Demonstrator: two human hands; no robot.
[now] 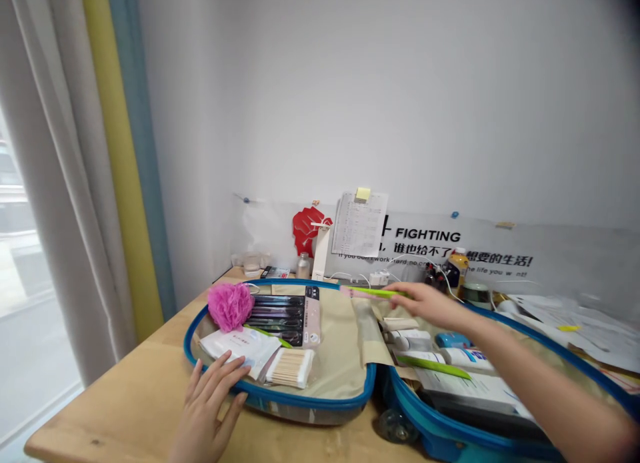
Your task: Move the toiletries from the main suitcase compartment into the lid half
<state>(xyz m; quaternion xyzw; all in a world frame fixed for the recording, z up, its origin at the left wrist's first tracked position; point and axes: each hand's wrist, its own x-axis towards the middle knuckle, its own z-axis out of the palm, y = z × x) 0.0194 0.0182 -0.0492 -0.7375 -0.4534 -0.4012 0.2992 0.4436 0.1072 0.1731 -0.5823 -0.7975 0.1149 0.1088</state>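
Observation:
My right hand [425, 302] grips a slim green stick with a pinkish end [375, 292] above the middle of an open suitcase [330, 404] with a blue rim. The stick's exact kind is not clear. My left hand [215, 400] has its fingers spread over the suitcase's near left rim, touching or just over a white soft packet [243, 350]. Around it in the left half lie a pink bath puff [231, 306], a pack of dark toothbrushes [280, 318], a bundle of cotton swabs [289, 368] and a partly covered green stick [283, 341].
The right half holds white tubes [467, 358], a blue item [453, 340] and another green stick [435, 366]. Behind the suitcase stand a yellow-labelled bottle [457, 266], a small jar [303, 266] and a white upright holder [321, 253]. A curtain [103, 150] hangs left of the wooden table [115, 396].

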